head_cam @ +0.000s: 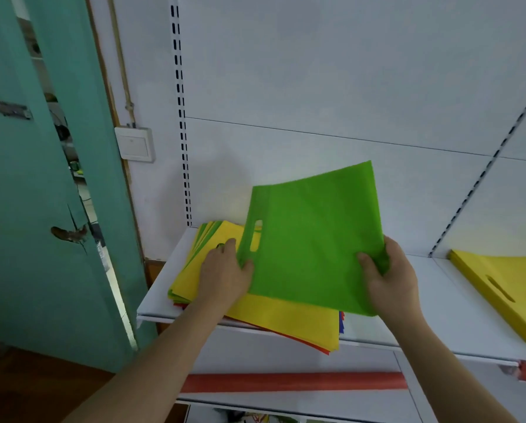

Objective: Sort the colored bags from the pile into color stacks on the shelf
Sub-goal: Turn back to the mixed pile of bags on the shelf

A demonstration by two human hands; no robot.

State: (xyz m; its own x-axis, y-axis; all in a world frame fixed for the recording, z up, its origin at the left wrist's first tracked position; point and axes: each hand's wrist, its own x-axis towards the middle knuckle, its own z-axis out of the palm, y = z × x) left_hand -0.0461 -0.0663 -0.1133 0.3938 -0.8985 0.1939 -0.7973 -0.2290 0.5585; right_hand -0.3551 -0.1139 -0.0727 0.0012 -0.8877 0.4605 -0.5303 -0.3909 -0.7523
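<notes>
A green bag [313, 239] is held tilted above the mixed pile [286, 319] of bags at the left end of the white shelf [432, 303]. The right hand [386, 279] pinches the bag's right edge, thumb on top. The left hand [222, 270] grips its handle end, fingers reaching onto the yellow top sheet of the pile. A separate yellow stack [505, 288] lies well apart on the shelf's right section.
</notes>
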